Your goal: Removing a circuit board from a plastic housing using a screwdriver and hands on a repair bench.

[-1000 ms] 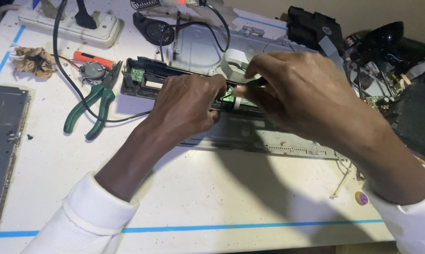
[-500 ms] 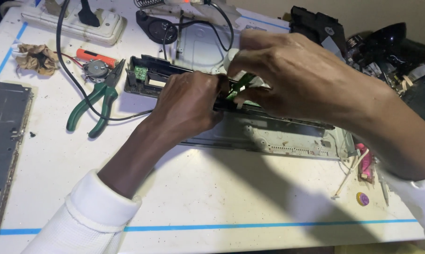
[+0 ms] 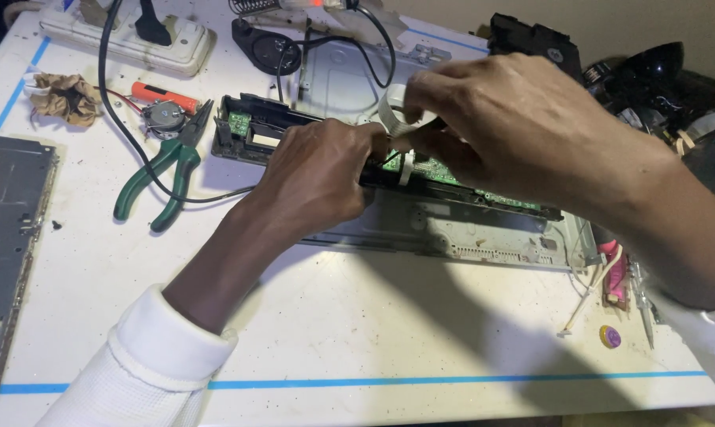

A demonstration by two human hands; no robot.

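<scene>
A long black front panel (image 3: 250,134) with a green circuit board (image 3: 432,170) inside lies across a grey metal chassis (image 3: 452,233) on the white table. My left hand (image 3: 318,178) presses down on the panel's middle, fingers curled over its edge. My right hand (image 3: 499,126) hovers just above the board and pinches a white flat ribbon cable (image 3: 393,111) that curves up from the board.
Green-handled pliers (image 3: 164,178) lie left of the panel, beside a small motor (image 3: 164,115) and an orange tool (image 3: 164,96). A power strip (image 3: 128,35) sits at the back left, a grey metal cover (image 3: 5,221) at the left edge. Small pink tools (image 3: 614,273) rest at right.
My right hand has risen from the board and drawn the white ribbon cable upward. My left hand stays pressed on the panel. The view has shifted slightly.
</scene>
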